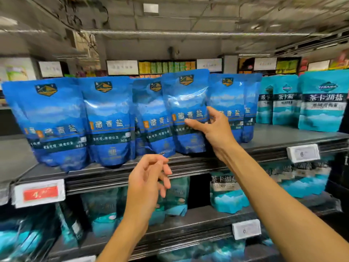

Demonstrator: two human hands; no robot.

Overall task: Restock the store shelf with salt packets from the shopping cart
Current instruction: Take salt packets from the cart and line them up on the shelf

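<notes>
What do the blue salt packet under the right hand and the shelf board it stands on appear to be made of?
Blue salt packet: probably glossy plastic film, given its bright streaky highlights and soft creases. Shelf board: likely painted or coated metal, dark grey and matte with only a dull sheen, though the material cannot be confirmed.

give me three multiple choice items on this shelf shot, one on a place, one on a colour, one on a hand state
1. Where do the teal packets on the top shelf stand relative to the dark blue packets?
A. to their right
B. to their left
C. stacked on top of them

2. What colour is the price tag on the shelf edge at the left?
A. green
B. red
C. yellow

3. What is the left hand doing?
A. gripping a packet
B. pressing a price tag
C. holding nothing, fingers loosely curled

Answers: 1 A, the teal ones fill the shelf's right end. 2 B, its panel shows red. 3 C, it hangs free before the shelf edge while the right hand grips a blue packet.
</notes>
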